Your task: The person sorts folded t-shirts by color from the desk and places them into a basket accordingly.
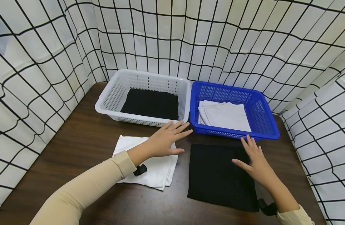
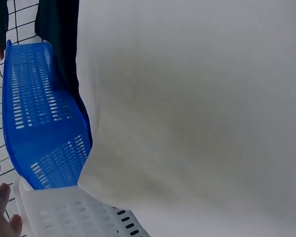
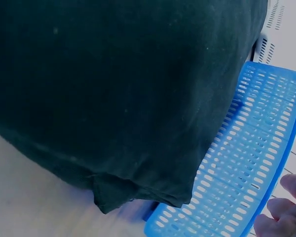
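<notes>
My left hand (image 1: pixel 165 140) spreads its fingers over the upper right of a folded white cloth (image 1: pixel 150 173), fingertips overlapping the front rim of the white basket (image 1: pixel 127 117). Above the right side of a folded black cloth (image 1: pixel 217 175) is my right hand (image 1: pixel 255 161), fingers extended toward the front of the blue basket (image 1: pixel 263 118). Neither hand holds anything. Inside the white basket lies folded black fabric (image 1: pixel 151 103); the blue one contains folded white fabric (image 1: pixel 228 115). The white cloth (image 2: pixel 187 113) fills most of the left wrist view, the black cloth (image 3: pixel 113 98) much of the right.
Both baskets stand side by side at the back of a dark wooden table (image 1: pixel 74 150). White curtains (image 1: pixel 166 37) with a black grid pattern surround the table at the back and sides. A black wrist strap (image 1: pixel 140 170) shows at the left wrist.
</notes>
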Available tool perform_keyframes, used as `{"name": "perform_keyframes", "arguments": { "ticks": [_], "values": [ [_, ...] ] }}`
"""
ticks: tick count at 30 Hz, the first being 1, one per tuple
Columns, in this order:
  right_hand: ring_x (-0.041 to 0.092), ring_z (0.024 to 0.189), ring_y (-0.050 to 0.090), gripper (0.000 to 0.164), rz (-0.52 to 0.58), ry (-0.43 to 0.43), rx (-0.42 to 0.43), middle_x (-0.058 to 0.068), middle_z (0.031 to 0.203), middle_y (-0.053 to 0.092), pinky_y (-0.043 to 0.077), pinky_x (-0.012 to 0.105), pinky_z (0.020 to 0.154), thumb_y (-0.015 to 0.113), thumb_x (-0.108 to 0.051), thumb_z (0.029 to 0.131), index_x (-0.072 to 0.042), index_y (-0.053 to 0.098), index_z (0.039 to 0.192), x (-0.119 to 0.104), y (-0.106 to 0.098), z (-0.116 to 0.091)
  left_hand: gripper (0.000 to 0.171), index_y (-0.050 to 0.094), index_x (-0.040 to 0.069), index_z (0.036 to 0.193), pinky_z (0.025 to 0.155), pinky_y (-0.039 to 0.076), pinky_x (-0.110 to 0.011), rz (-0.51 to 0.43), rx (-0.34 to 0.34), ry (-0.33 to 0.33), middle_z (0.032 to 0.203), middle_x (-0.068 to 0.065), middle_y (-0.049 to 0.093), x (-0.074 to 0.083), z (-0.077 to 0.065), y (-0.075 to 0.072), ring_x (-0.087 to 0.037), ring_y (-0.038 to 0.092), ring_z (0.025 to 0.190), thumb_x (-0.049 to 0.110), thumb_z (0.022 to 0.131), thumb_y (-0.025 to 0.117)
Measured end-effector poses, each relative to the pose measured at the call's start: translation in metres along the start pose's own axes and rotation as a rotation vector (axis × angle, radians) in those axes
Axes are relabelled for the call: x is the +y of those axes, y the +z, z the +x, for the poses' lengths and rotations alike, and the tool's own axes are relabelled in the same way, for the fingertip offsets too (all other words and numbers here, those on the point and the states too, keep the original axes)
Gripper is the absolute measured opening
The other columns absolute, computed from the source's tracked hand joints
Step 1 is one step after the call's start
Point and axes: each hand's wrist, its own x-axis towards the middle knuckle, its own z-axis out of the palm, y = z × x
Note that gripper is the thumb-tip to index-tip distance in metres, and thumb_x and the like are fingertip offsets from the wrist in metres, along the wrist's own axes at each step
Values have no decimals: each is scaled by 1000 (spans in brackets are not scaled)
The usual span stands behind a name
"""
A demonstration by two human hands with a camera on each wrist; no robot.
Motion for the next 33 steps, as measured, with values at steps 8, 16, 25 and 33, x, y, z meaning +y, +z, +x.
{"name": "perform_keyframes", "arguments": {
  "ticks": [8, 16, 25, 33],
  "values": [
    [55, 148, 5, 101, 61, 164, -84, 25, 165, -6, 17, 77, 110, 61, -52, 94, -5, 0, 160, 7, 5, -9, 77, 36, 21, 155, 125, 19, -52, -74, -45, 75, 165, -6, 27, 8, -1, 13, -28, 22, 154, 50, 91, 67],
    [59, 142, 21, 112, 39, 289, -178, 34, 161, 3, 25, 73, 110, 61, -59, 91, 1, -6, 157, 13, 8, -11, 84, 33, 18, 156, 123, 27, -48, -241, -95, 21, 165, -6, 26, 16, -2, 27, -26, 24, 153, 44, 88, 73],
    [57, 141, 25, 116, 82, 414, -274, 40, 154, 17, 31, 71, 109, 61, -64, 89, -1, -9, 157, 23, 10, -13, 95, 26, 11, 158, 119, 34, -50, -544, -119, -145, 165, -12, 23, 30, -2, 36, -32, 34, 149, 39, 84, 79],
    [52, 143, 27, 119, 170, 439, -254, 37, 157, 14, 32, 66, 112, 66, -61, 87, -1, -10, 157, 31, 10, -13, 95, 29, 6, 156, 112, 45, -44, -620, -120, -271, 151, -16, 49, 37, -2, 49, -29, 51, 137, 37, 82, 81]
  ]
}}
